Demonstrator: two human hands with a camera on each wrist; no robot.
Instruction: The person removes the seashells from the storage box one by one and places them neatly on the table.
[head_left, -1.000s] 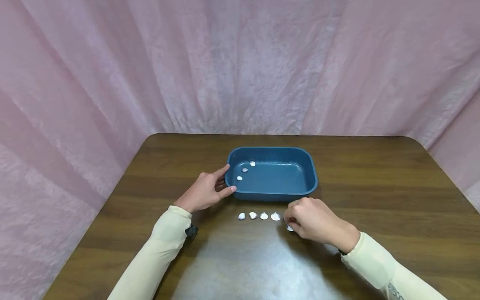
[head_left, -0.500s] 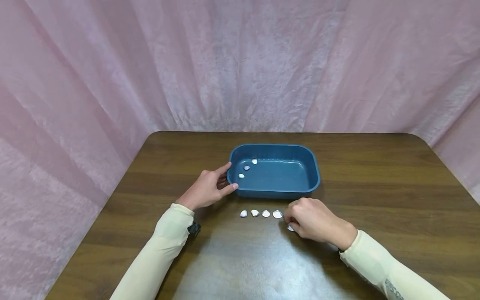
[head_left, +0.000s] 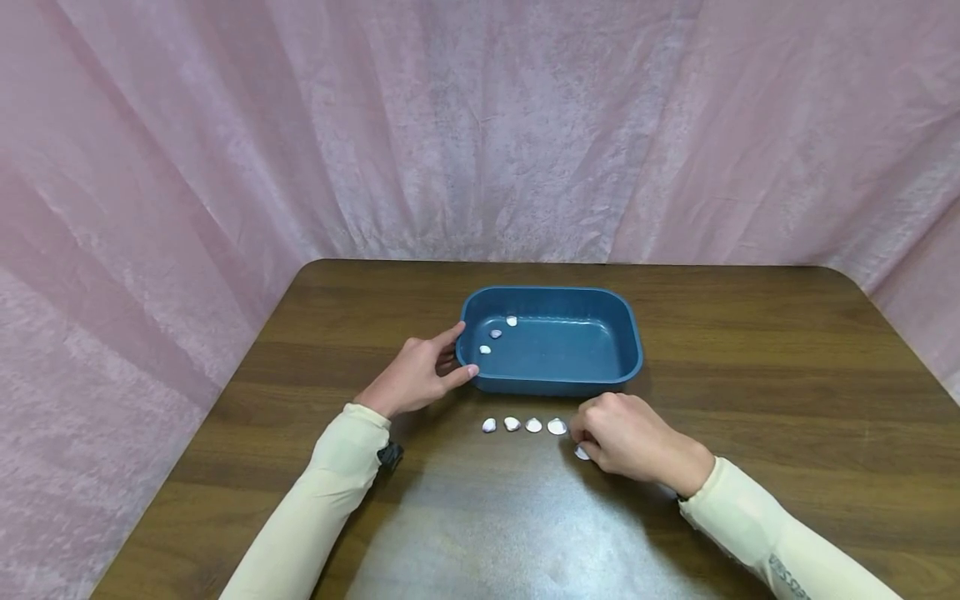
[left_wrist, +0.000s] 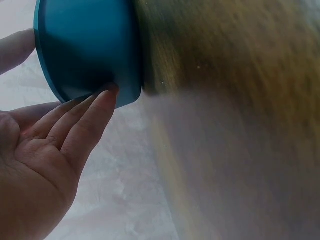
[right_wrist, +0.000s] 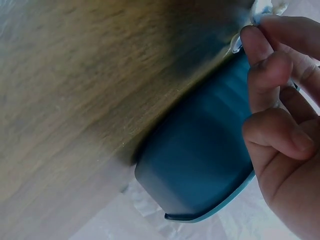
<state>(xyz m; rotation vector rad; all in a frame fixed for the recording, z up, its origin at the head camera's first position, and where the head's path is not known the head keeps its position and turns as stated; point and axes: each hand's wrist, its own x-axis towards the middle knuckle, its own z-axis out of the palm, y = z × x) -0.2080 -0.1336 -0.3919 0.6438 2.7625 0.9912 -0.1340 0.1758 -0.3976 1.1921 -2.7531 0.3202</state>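
A blue rectangular basin [head_left: 555,388] stands on the wooden table, with three small shells [head_left: 496,334] lying near its left end. My left hand [head_left: 412,375] rests against that end, its thumb at the near left corner and fingers straight along the wall; the left wrist view shows the fingertips on the wall [left_wrist: 100,45]. In front of the basin, several pale shells [head_left: 534,426] lie in a row. At the row's right end my right hand [head_left: 633,437] pinches a white shell [head_left: 582,453] low over the table, the fingers covering part of it.
The brown table [head_left: 750,375] reaches back to a pink curtain [head_left: 480,133] hanging behind and at both sides. A dark band [head_left: 390,456] sits at the left wrist. The basin's front wall is just beyond the right hand.
The view has shifted slightly, so the basin and shells appear a little higher and further right. Both hands keep their places by the basin and the row.
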